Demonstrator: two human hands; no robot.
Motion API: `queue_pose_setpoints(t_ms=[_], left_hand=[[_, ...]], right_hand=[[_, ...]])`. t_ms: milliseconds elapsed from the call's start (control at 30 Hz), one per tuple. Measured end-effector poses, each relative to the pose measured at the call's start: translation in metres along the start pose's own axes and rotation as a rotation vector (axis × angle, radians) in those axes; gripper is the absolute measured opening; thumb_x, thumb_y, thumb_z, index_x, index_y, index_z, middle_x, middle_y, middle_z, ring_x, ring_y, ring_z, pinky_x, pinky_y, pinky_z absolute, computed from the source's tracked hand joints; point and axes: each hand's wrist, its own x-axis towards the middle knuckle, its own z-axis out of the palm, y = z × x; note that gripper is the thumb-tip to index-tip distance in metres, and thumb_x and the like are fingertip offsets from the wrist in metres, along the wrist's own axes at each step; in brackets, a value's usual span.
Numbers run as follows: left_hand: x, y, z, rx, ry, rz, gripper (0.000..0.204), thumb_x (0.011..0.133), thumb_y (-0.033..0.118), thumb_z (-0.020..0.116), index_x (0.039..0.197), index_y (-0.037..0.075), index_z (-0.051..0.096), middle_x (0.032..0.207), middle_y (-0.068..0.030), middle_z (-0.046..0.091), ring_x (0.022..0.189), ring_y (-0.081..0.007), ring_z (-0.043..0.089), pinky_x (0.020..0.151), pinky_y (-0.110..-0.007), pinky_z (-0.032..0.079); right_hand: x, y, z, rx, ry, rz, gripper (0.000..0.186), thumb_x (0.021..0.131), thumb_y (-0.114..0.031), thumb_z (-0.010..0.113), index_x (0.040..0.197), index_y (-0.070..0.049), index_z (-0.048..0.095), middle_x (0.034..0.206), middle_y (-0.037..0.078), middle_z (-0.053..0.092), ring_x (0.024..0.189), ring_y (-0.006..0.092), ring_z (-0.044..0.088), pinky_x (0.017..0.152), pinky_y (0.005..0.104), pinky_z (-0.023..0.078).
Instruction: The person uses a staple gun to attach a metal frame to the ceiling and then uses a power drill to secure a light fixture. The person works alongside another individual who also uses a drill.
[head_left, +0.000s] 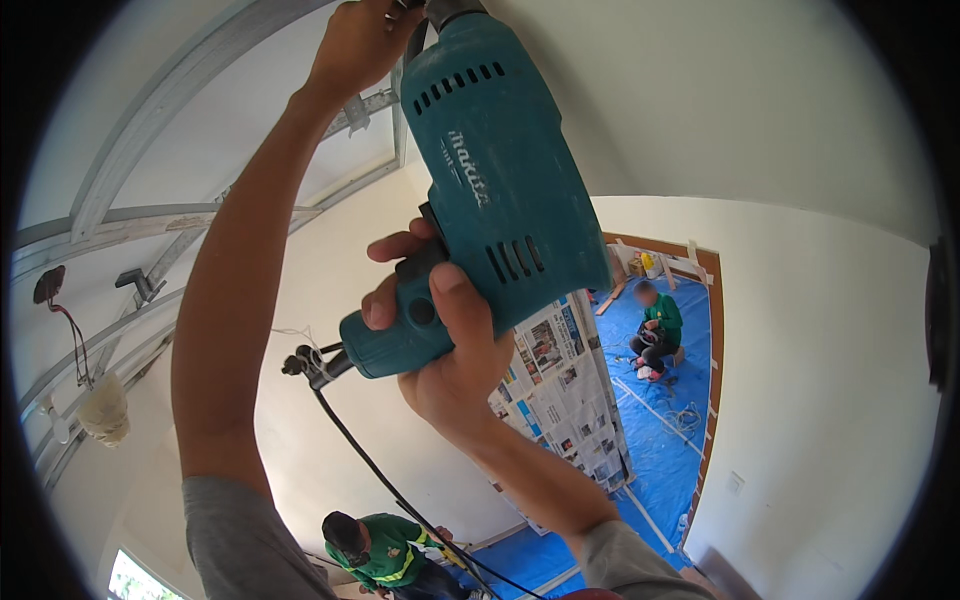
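Note:
A teal power drill [500,170] is raised overhead, its front end pointing up past the top edge of the view. My right hand [455,330] is wrapped round its handle, thumb on the near side and fingers by the black trigger. Up at the drill's front end, my left hand [362,40] is closed on a dark part there; its fingertips are partly cut off by the view's edge. A black power cord [365,450] hangs from the handle's base. The drill's bit is out of sight.
Metal ceiling framing [130,215] runs along the left, with dangling wires [75,345]. Below, a person in a green shirt [385,550] stands near the cord. Another person [655,325] crouches on blue sheeting [650,460] beyond a doorway. Newspaper covers a door panel [560,410].

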Motion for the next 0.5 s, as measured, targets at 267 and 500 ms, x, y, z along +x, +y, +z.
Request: queue_pose_setpoints(t_ms=[267,500], left_hand=[[0.007,-0.007,-0.003,0.023,-0.131,0.016,0.025,0.091,0.003,0.064,0.115,-0.004,0.063,0.096,-0.0234,0.074,0.084,-0.0344,0.075,0.076,-0.040,0.061],[0.009,-0.003,-0.005,0.027,-0.171,0.015,0.025,0.094,0.001,0.063,0.117,-0.007,0.062,0.099,-0.0221,0.074,0.085,-0.0318,0.074,0.075,-0.040,0.061]], right_hand=[[0.017,0.003,0.016,0.142,0.047,0.015,0.039,0.095,-0.009,0.060,0.131,0.003,0.049,0.119,0.013,0.058,0.104,0.0240,0.066,0.060,0.0317,0.057],[0.020,0.003,0.018,0.006,0.101,0.028,0.044,0.095,-0.028,0.059,0.124,0.003,0.051,0.106,0.021,0.067,0.069,0.0180,0.068,0.064,0.0307,0.054]])
